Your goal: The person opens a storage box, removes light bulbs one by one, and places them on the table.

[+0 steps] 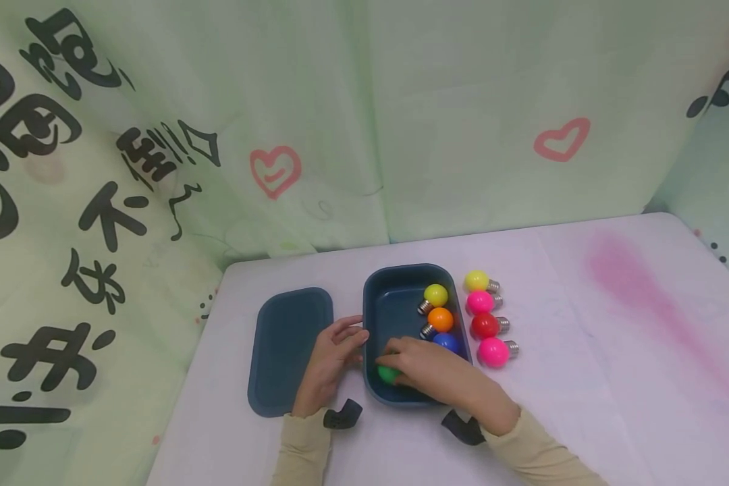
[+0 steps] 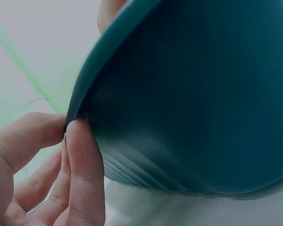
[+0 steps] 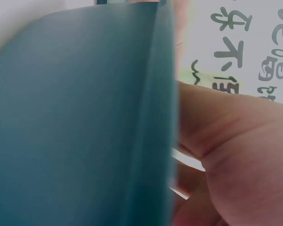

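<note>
Green globe | right fingers curled round it | smooth round-cornered tub | left fingers pinching its rim

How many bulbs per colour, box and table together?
Yellow bulbs: 2
Pink bulbs: 2
Red bulb: 1
Orange bulb: 1
Blue bulb: 1
Green bulb: 1
Total: 8 visible; blue and green ones' bases are hidden.
</note>
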Demonstrator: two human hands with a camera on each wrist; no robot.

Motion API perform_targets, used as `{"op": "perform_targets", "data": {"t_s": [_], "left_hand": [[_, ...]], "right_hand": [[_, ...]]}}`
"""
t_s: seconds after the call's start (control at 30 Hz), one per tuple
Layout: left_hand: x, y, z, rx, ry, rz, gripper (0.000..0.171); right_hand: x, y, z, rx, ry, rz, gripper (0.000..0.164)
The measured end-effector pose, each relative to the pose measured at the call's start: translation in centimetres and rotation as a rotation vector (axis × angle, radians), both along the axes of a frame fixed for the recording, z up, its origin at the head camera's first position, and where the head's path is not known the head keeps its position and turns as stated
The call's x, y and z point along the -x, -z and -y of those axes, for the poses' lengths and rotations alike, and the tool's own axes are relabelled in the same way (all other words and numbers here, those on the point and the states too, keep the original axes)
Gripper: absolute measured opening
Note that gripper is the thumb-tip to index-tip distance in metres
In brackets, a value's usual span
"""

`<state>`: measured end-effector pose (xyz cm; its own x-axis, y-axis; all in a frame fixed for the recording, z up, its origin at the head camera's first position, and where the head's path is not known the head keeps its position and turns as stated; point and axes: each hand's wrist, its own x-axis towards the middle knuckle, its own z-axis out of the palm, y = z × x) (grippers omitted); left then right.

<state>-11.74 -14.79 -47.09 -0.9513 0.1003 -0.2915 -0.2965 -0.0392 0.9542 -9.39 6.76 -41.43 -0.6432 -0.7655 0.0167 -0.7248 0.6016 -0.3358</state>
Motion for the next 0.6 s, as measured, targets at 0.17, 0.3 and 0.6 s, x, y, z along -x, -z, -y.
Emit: {"op": "perform_targets", "data": {"t_s": [0.17,0.3,0.6], "left_hand": [[0.0,0.0,-0.1,0.002,0.002,-0.009,0.049],[0.0,0.1,-0.1,-0.004,0.008,-0.018,0.048],[0.1,0.3,0.1,-0.01,0.009,-0.033,0.046]], "right_hand": [[0.0,-0.4,-0.4,0.01,0.004,-0.034,0.039],[-0.1,-0.9,-1.0,0.015,0.006,-0.054,0.04],[-0.4,-2.4,-2.5,0.095,0.03,-0.02,0.044]]}}
